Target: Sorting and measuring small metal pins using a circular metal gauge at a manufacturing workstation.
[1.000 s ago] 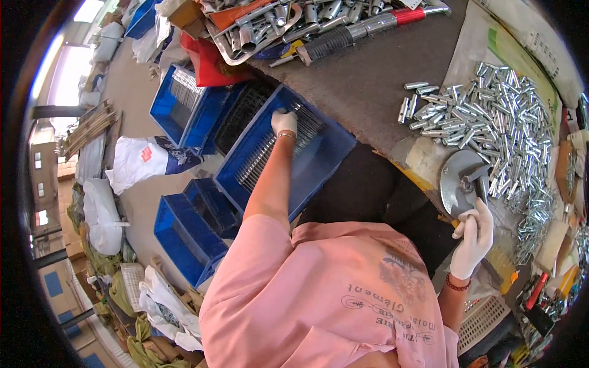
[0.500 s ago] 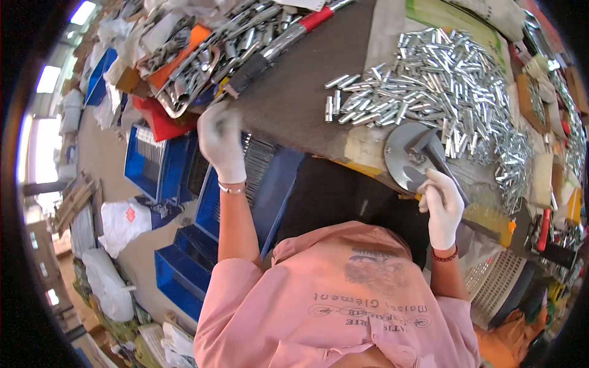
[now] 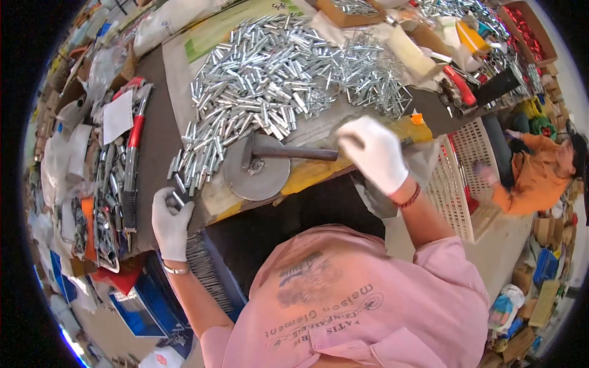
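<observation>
My left hand [image 3: 170,222], in a white glove, is at the left end of the pile of short silver metal tubes [image 3: 264,76]. Its thumb and fingers are closed around one metal tube [image 3: 178,200]. My right hand [image 3: 373,153], gloved too, hovers by the handle end of a hammer, fingers curled together and a little blurred; what they hold, if anything, is hidden. The hammer [image 3: 294,152] lies across a round grey metal plate [image 3: 257,179] at the bench edge, its head toward the left. Thin metal pins [image 3: 371,76] lie heaped beside the tubes, beyond my right hand.
Tools and metal parts crowd the bench's left side, with a red-and-black bar [image 3: 136,132] among them. A red-handled tool [image 3: 460,84] and a cardboard box [image 3: 353,13] lie farther right. A white plastic basket [image 3: 451,184] stands right of the bench, near a person in orange [image 3: 534,175].
The view has swung right. My left hand has come from over the blue bins to the tubes and closed on one. My right hand has moved from beside the round plate toward the pins.
</observation>
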The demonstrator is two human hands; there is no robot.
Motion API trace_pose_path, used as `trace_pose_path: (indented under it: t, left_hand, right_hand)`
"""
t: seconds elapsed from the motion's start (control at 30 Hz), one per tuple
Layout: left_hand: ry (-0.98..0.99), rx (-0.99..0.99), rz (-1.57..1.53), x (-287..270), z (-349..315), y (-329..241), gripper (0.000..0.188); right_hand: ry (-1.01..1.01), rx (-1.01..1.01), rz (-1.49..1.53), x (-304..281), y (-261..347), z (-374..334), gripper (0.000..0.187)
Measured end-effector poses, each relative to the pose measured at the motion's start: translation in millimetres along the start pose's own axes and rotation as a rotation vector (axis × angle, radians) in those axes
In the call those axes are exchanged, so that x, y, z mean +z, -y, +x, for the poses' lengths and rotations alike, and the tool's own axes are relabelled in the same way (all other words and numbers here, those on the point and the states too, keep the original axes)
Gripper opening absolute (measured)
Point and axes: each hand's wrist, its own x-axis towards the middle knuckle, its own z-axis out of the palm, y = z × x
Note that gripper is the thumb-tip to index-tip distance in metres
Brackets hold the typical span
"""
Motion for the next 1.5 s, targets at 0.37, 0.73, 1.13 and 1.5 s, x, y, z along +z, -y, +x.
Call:
trace_pose_path:
  t: [0.37,0.73,1.13,1.5]
  left_hand:
    - [0.170,0.004,-0.649,39,-38,-68,0.024]
    - [0.061,0.456,-0.120,87,-34,-67,0.015]
    - [0.080,0.506,-0.128,84,-33,-64,0.012]
    - [0.059,0.517,-0.191,93,-31,-58,0.012]
  right_hand:
    - [0.069,-0.242,-0.706,5,-101,66,0.010]
    - [0.243,-0.284,0.103,16,23,25,0.015]
    - [0.347,-0.361,0.050,69,62,13,0.003]
    - [0.382,-0.472,0.022,70,58,18,0.002]
